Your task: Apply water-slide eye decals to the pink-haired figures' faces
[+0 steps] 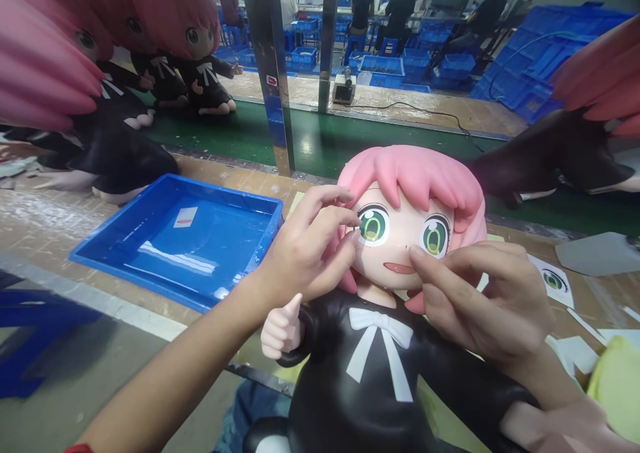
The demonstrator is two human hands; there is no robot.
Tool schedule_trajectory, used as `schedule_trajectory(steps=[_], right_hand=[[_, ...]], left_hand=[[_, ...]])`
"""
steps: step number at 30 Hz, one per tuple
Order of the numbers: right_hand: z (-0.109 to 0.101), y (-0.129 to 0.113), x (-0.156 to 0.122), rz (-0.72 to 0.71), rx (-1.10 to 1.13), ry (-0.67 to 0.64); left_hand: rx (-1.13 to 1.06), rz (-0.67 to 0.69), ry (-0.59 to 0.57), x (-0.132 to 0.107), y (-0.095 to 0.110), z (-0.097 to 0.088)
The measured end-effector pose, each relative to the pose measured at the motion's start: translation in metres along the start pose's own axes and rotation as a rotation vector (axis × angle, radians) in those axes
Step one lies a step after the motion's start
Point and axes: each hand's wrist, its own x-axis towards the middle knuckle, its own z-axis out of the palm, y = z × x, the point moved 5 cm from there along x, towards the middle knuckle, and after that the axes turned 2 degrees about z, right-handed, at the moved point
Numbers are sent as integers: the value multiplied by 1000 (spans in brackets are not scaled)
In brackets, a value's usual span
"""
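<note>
A large figure with pink hair, green eyes and a black dress with a white bow lies tilted back before me, face up. My left hand is at the side of its face, thumb and fingertips pinched together by the outer edge of the left-side eye. My right hand is closed too, its index fingertip against the face between the mouth and the right-side eye. Whatever either pinch holds is too small or hidden to make out.
A shallow blue tray with water and a small printed piece stands left. Right lie a printed eye sheet, paper scraps and a yellow cloth. More pink-haired figures stand left and right. Metal posts rise ahead; people sit beyond.
</note>
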Motion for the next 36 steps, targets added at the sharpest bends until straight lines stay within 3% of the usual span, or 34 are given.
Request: schedule_trajectory(steps=[12, 19, 25, 31, 36], right_hand=[[0, -1, 4, 39, -30, 0], [-8, 1, -2, 25, -21, 80], [0, 1, 4, 26, -18, 35], [3, -6, 10, 87, -27, 120], [6, -5, 5, 106, -44, 111]], left_hand=[[-7, -5, -6, 0, 1, 1], [-14, -25, -8, -1, -1, 2], [-4, -12, -12, 0, 0, 1], [-5, -20, -15, 0, 0, 1], [-16, -18, -13, 0, 0, 0]])
